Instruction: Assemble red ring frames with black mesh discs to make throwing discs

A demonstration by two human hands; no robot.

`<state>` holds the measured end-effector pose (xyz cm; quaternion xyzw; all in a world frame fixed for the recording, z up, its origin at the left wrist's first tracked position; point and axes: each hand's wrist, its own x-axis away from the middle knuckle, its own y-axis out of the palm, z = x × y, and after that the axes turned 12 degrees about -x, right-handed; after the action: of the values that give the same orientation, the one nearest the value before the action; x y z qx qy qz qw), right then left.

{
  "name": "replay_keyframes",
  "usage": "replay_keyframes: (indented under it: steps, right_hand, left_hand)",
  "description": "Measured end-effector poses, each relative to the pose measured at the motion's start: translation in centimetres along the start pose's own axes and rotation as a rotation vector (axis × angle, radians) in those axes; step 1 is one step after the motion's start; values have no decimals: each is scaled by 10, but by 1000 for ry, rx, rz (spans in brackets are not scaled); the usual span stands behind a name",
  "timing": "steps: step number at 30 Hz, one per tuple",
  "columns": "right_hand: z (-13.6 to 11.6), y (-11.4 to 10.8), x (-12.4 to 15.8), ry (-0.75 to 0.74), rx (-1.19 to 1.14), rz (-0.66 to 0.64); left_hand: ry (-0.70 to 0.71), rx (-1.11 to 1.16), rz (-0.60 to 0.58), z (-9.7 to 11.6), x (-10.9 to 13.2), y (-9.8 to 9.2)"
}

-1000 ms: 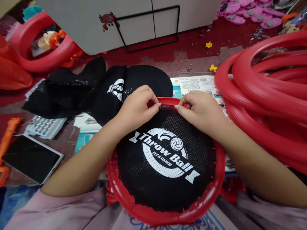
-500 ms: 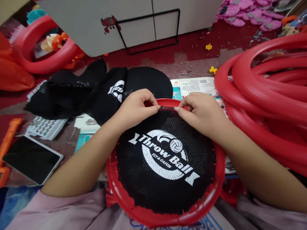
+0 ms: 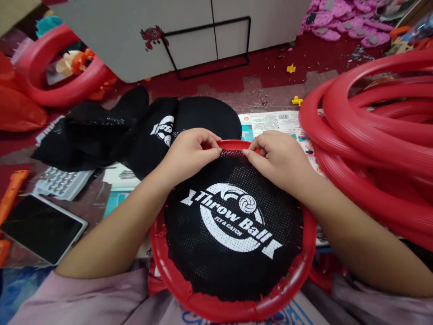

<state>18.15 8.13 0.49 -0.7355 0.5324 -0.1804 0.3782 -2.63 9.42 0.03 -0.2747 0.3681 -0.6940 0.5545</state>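
Note:
A round black mesh net (image 3: pixel 233 271) printed with a white "Throw Ball" logo lies inside a red plastic ring (image 3: pixel 169 284) on my lap. The net's lower and side edges meet the ring's inner rim. At the far edge my left hand (image 3: pixel 192 151) pinches the mesh border between thumb and fingers. A short way to its right, my right hand (image 3: pixel 275 155) pinches the same border. Between the two hands a strip of mesh shows against the red rim.
More black mesh pieces (image 3: pixel 91 131) lie at the left, near a white-framed tablet (image 3: pixel 43 228) and a clear tray of small parts (image 3: pixel 62 183). Red rings (image 3: pixel 372 149) are heaped at the right. A pale cabinet (image 3: pixel 189 45) with a black wire frame (image 3: pixel 206 28) stands behind.
Both hands keep their pinch on the net's far edge, with slightly more mesh strip showing between them. The whole view has shifted a little.

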Motion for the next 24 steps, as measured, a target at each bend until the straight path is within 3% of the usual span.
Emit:
replay_keyframes:
  steps: [6, 14, 24]
  right_hand:
    - [3, 2, -2, -7, 9, 31]
    - [5, 2, -5, 14, -21, 40]
    - [3, 3, -7, 19, 76, 23]
  left_hand:
    - [67, -190, 86, 7, 3, 2]
    - [233, -229, 117, 1, 6, 5]
    - [320, -217, 20, 7, 9, -1]
